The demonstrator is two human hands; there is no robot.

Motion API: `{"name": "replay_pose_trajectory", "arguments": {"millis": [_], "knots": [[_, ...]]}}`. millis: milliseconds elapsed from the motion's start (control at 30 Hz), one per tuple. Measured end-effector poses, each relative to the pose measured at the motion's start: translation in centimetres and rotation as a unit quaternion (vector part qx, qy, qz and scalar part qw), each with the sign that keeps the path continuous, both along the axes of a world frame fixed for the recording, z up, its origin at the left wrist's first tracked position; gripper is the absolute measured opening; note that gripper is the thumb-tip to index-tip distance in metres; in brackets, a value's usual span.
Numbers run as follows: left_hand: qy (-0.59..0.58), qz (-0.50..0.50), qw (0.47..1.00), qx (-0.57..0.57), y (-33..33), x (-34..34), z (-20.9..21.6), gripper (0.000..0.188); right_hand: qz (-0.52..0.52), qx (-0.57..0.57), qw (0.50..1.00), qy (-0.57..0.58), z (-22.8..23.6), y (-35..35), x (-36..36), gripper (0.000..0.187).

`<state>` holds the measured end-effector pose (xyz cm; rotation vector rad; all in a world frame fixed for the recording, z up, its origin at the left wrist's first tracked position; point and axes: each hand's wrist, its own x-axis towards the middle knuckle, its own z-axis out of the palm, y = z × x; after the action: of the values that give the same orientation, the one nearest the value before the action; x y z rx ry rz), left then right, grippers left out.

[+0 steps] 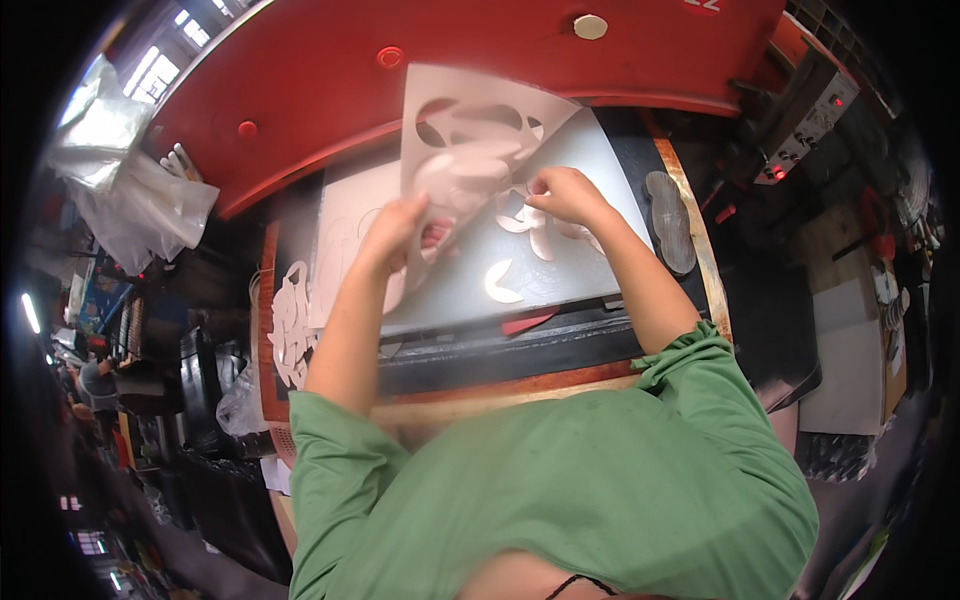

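Head view: left fingers (434, 235) grasp thin, pale, oval-holed sheet (478, 165); right fingers (541, 187) curled, hold unclear, near crescent pieces (541, 241).

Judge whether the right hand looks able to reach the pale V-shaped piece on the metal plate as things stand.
Probably yes: the pale V-shaped piece lies uncovered on the metal plate, close to the right hand, and the sheet in the left hand does not cover it.
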<state>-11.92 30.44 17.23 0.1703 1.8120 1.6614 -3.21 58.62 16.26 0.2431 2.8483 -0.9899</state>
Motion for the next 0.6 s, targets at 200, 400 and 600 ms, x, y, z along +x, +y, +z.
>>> {"name": "replay_pose_trajectory", "arguments": {"millis": [200,400,600], "knots": [[0.082,0.018,0.996,0.030,0.5,-2.1,4.3,0.044,-0.008,0.242,0.968,0.064,-3.6,-2.8,1.9,0.089],[0.060,0.021,0.997,0.046,0.6,-1.8,5.2,0.040,0.024,0.220,0.972,0.075,-5.4,-7.4,3.7,0.090],[0.054,0.002,0.997,0.054,0.2,-2.6,5.7,0.041,0.073,0.192,0.965,0.163,-7.3,-12.5,3.2,0.081]]}}
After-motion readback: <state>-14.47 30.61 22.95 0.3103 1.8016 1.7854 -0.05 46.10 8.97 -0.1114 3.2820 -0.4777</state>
